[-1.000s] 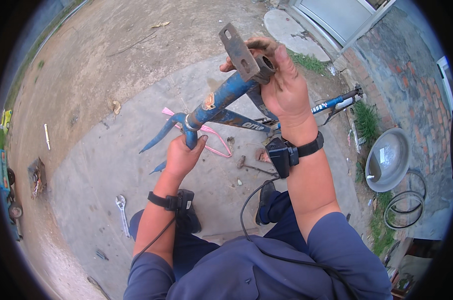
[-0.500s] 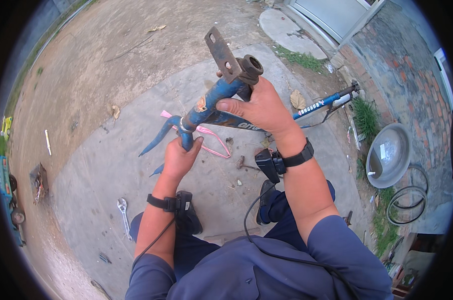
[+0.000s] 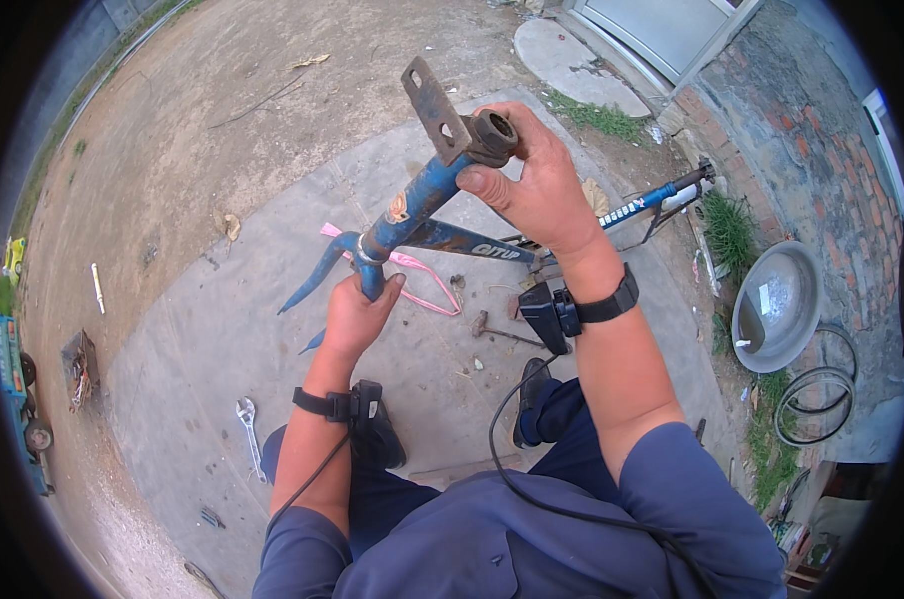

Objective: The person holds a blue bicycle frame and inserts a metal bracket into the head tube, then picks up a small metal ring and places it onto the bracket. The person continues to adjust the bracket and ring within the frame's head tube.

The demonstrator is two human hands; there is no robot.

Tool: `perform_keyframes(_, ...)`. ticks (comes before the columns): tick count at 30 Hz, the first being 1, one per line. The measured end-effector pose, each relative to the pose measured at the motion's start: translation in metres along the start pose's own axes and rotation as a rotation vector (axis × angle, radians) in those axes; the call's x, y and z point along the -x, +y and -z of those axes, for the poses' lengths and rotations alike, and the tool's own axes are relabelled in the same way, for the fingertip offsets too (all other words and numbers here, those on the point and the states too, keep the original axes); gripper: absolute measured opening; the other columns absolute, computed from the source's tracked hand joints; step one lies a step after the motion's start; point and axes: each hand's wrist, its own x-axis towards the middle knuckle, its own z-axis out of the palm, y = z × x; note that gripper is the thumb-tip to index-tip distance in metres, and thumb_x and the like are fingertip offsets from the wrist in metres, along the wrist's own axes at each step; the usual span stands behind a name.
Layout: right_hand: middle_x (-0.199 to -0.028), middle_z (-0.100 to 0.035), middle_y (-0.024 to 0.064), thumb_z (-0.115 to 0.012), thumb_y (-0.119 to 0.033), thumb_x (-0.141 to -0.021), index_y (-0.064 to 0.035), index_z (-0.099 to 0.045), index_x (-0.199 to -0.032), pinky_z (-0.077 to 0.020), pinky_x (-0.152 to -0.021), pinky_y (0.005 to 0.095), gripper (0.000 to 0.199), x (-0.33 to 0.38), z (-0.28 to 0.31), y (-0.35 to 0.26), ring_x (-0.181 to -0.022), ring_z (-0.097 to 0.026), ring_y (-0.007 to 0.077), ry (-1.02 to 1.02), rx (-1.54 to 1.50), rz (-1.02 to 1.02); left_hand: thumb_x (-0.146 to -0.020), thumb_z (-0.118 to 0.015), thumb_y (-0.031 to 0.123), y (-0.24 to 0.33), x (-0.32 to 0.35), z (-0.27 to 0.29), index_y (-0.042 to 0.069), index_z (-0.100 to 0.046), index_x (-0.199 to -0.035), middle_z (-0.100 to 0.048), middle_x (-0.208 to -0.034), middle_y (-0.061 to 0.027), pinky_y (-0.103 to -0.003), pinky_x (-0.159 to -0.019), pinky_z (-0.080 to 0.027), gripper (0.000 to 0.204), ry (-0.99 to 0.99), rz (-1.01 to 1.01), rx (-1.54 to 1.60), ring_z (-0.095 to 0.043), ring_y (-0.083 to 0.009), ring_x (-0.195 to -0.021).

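Note:
A worn blue bicycle frame (image 3: 417,205) is tilted up before me, its head tube pointing away. My left hand (image 3: 355,311) is closed round the top of the blue fork (image 3: 322,268), just below the head tube. At the other end, my right hand (image 3: 552,195) curls round the rusty headset nut (image 3: 494,135), thumb on the near side and fingers over the far side. A flat rusty bracket (image 3: 434,108) with slots sticks out beside that nut. Part of the fork and some right fingertips are hidden.
On the concrete lie a hammer (image 3: 507,332), a pink strap (image 3: 437,290) and an adjustable wrench (image 3: 249,436). A metal basin (image 3: 779,309) and bicycle tyres (image 3: 816,404) are by the brick wall at right. A box (image 3: 80,369) stands at left.
My right hand has shifted up from the head tube onto the headset nut, its fingers now over the far side. My left hand keeps its hold on the fork.

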Motion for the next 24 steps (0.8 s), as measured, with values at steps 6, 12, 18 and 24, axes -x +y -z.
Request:
perform_keyframes(6,-0.090,-0.063,0.0138,-0.065,-0.049,-0.098,-0.0070,-0.059,-0.107,-0.0519,-0.068,0.0404,0.043,-0.029,0.032,-0.021,-0.080,-0.065,0.0369,-0.093,0.527,0.304,-0.091,-0.079,0.029,0.004,0.000,0.003,0.000,-0.060,-0.075,-0.058,-0.063,-0.0112,-0.039,-0.059,-0.046,0.039,-0.033,0.021,-0.030,-0.051,-0.0197,-0.059)
perform_keyframes(12,-0.079,-0.058,0.0104,-0.059,-0.048,-0.100,-0.0091,-0.057,-0.086,-0.0488,-0.059,0.0427,0.041,-0.049,0.039,-0.025,-0.072,-0.062,0.0349,-0.263,0.756,0.510,-0.092,-0.078,0.030,0.006,-0.002,0.008,0.000,-0.059,-0.075,-0.060,-0.065,-0.0106,-0.040,-0.060,-0.047,0.040,-0.113,0.009,-0.026,-0.054,-0.0216,-0.059)
perform_keyframes(18,-0.067,-0.054,0.0109,-0.060,-0.041,-0.097,-0.0100,-0.055,-0.069,-0.0454,-0.052,0.0420,0.042,-0.056,0.037,-0.024,-0.061,-0.059,0.0348,-0.262,0.739,0.531,-0.093,-0.078,0.024,0.003,-0.002,0.010,0.001,-0.061,-0.076,-0.057,-0.066,-0.0036,-0.034,-0.060,-0.046,0.033,-0.184,0.027,0.034,-0.048,-0.0116,-0.064)
perform_keyframes(24,-0.067,-0.057,0.0126,-0.058,-0.042,-0.099,-0.0090,-0.056,-0.069,-0.0461,-0.052,0.0434,0.044,-0.054,0.035,-0.033,-0.061,-0.059,0.0370,-0.275,0.775,0.428,-0.092,-0.078,0.028,0.002,-0.001,0.008,-0.001,-0.059,-0.074,-0.057,-0.061,-0.0099,-0.038,-0.057,-0.046,0.039,-0.102,0.007,0.043,-0.051,-0.0193,-0.056)
